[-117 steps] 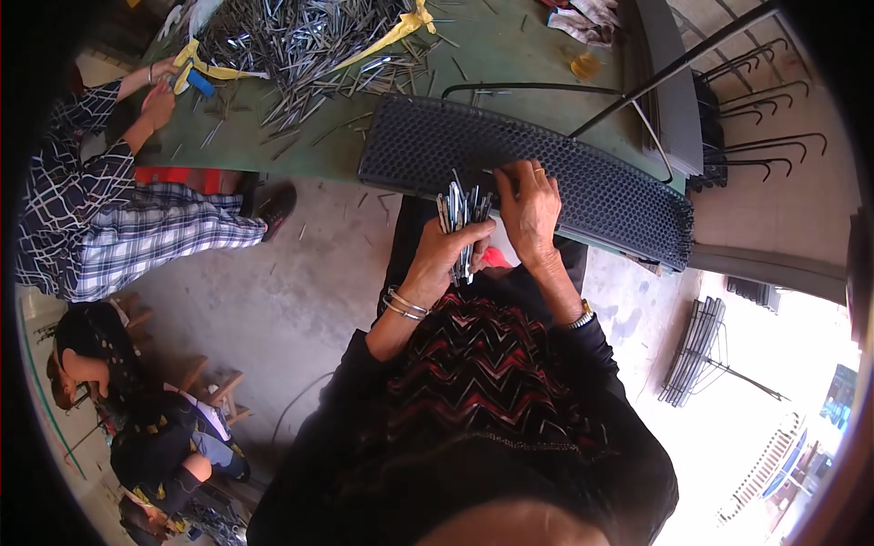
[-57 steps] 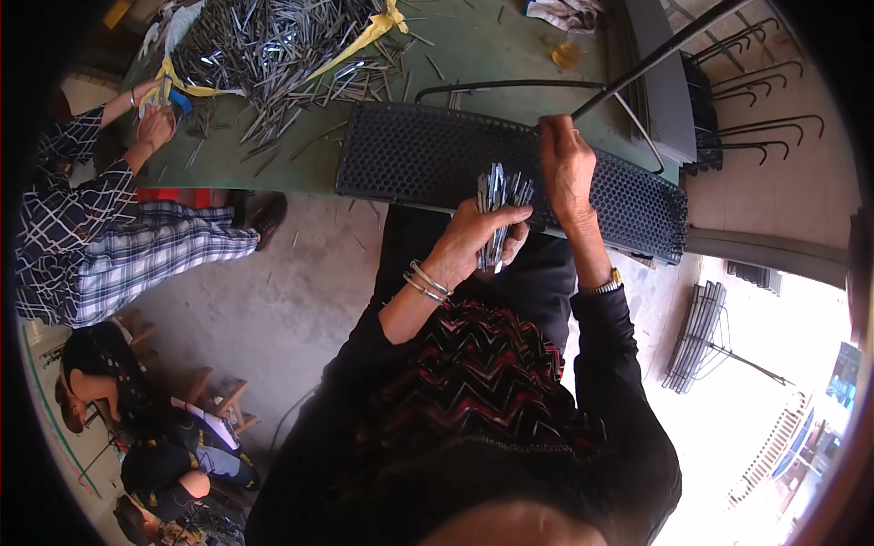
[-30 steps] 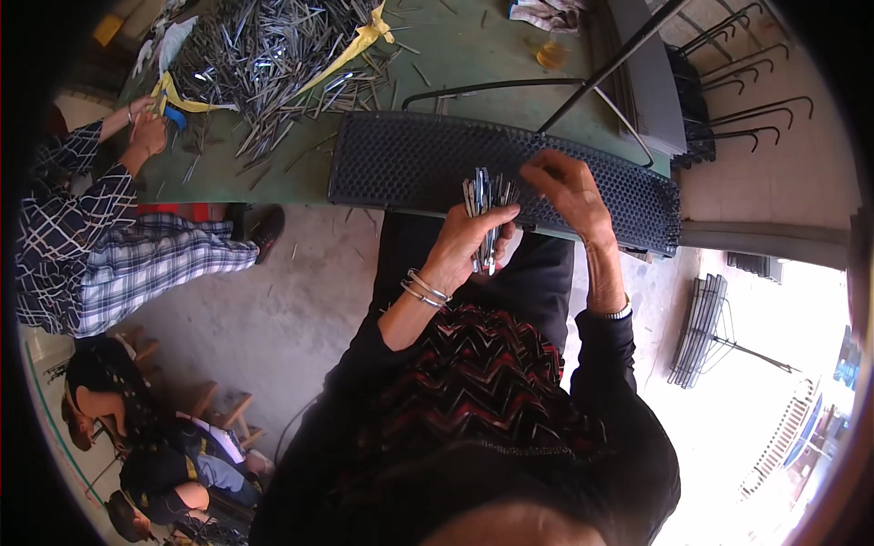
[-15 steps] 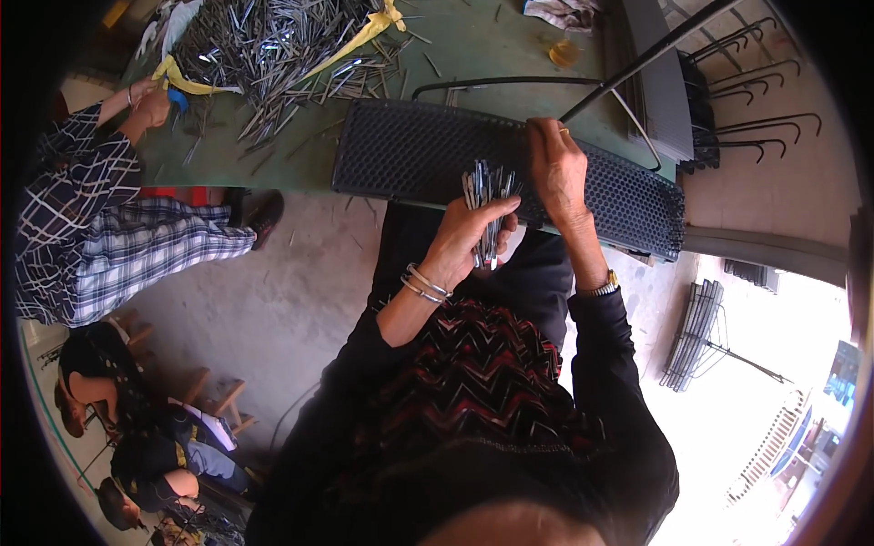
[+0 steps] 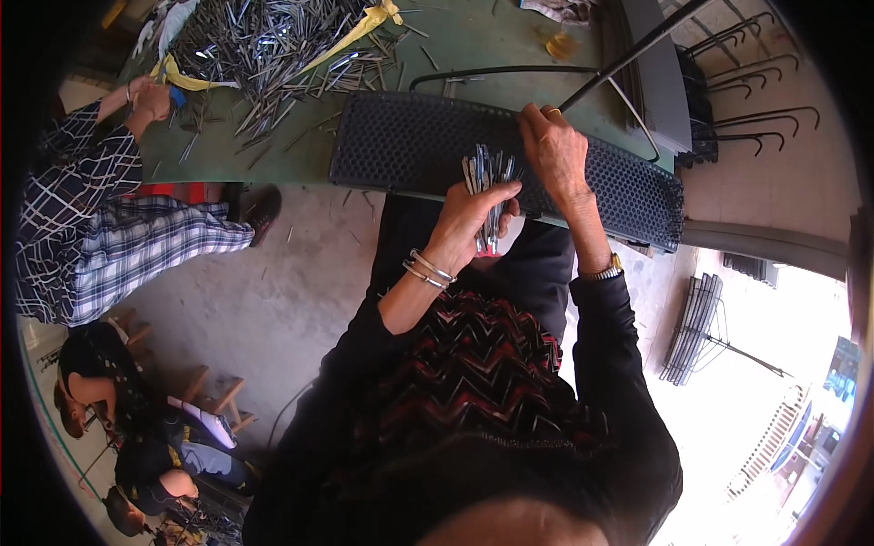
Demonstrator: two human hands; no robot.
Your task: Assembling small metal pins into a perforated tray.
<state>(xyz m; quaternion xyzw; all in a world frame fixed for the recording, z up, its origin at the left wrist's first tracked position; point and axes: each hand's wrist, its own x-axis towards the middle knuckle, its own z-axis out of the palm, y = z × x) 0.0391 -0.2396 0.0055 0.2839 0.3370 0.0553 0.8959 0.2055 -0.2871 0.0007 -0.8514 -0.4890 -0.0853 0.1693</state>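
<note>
My left hand (image 5: 462, 223) is wrapped round an upright bundle of thin metal strips (image 5: 489, 173), mostly silver and dark grey, just in front of the table edge. Beyond it lies a long black tray (image 5: 410, 136) pierced with a honeycomb of small holes, slanting from left to right. Over the middle of this tray is my right hand (image 5: 557, 159), its fingers bent and pinched together near the holes. Whatever the fingertips hold, if anything, is hidden by the hand.
A large heap of loose metal strips (image 5: 264, 45) covers the green table (image 5: 473, 36) at the far left. A bent black rod frame (image 5: 510, 71) rises behind the tray. At the left another person's hands (image 5: 148, 98) work by the heap. Black hooks (image 5: 765, 123) hang far right.
My right hand has shifted slightly left and up along the tray, its fingers still drawn together. The left hand keeps the bundle almost in place.
</note>
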